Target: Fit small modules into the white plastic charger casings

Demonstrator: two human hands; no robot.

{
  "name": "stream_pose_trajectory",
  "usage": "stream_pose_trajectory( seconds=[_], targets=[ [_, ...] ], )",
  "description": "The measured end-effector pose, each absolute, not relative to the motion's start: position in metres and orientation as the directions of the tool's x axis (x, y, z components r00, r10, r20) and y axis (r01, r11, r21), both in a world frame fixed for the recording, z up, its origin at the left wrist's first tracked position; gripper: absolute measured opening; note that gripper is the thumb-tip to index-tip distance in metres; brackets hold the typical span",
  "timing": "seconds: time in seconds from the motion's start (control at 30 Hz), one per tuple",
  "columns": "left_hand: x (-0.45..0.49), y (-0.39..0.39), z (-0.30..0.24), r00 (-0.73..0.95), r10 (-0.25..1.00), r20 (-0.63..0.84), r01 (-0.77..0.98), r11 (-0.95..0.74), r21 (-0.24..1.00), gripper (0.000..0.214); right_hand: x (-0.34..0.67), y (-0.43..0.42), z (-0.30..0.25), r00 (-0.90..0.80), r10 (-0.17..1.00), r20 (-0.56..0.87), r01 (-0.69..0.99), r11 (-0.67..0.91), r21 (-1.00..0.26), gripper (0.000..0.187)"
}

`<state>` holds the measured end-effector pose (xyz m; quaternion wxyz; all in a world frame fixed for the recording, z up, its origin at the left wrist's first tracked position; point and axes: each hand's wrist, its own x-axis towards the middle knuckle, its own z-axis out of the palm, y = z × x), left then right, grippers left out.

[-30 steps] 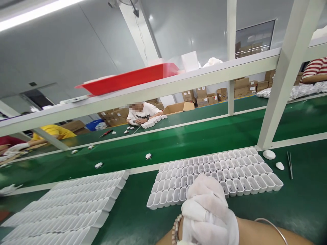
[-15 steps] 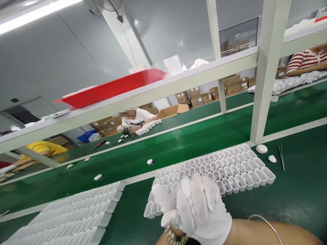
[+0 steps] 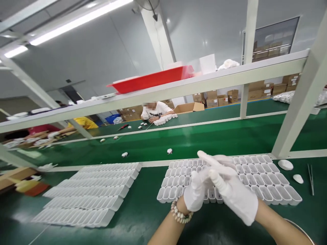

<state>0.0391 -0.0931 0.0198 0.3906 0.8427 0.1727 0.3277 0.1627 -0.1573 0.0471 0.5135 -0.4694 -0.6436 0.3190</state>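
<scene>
My left hand [image 3: 195, 192] and my right hand [image 3: 236, 189], both in white gloves, touch each other above rows of small white open-topped plastic cups [image 3: 272, 178]. The right hand's fingers lie stretched out across the left. Part of the left hand's fingers are covered by the right, and I see no object between the two. A beaded bracelet [image 3: 180, 214] circles my left wrist. Some cups directly beneath the hands are hidden.
More white cups [image 3: 102, 217] stand in rows at left. Tweezers [image 3: 311, 180] and two white pieces [image 3: 285, 165] lie at right. Beyond runs a green conveyor belt [image 3: 217, 137] with small white parts; a shelf post [image 3: 293, 115] rises at right. A co-worker [image 3: 160, 108] sits across.
My hands have gone from clasped with interlaced fingers to laid against each other with the right fingers straighter. The view has swung left and levelled, showing more of the left side.
</scene>
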Motion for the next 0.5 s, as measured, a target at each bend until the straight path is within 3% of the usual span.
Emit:
stream_pose_trajectory(
  seconds=[0.07,0.17,0.27,0.37,0.5],
  targets=[
    [0.032,-0.086,0.036,0.733,0.507,0.454,-0.047,-0.627,0.777,0.103,0.170,-0.154,0.050,-0.051,0.928,0.368,0.254,0.369,-0.894,0.064],
    [0.004,-0.068,0.061,0.699,0.480,0.529,-0.073,-0.688,0.722,0.077,0.187,-0.154,0.051,0.113,0.929,0.353,0.188,0.329,-0.926,0.062],
    [-0.035,-0.051,0.077,0.489,0.659,0.571,0.094,-0.691,0.717,0.046,0.202,-0.154,0.055,0.251,0.918,0.306,0.114,0.286,-0.951,0.048],
    [-0.073,-0.046,0.081,0.273,0.784,0.557,0.270,-0.618,0.738,0.035,0.207,-0.149,0.056,0.346,0.896,0.277,0.127,0.248,-0.960,0.041],
    [-0.120,-0.052,0.055,0.359,0.822,0.442,0.592,-0.567,0.573,0.025,0.201,-0.135,0.048,0.367,0.913,0.176,0.283,0.070,-0.957,0.038]
  ],
)
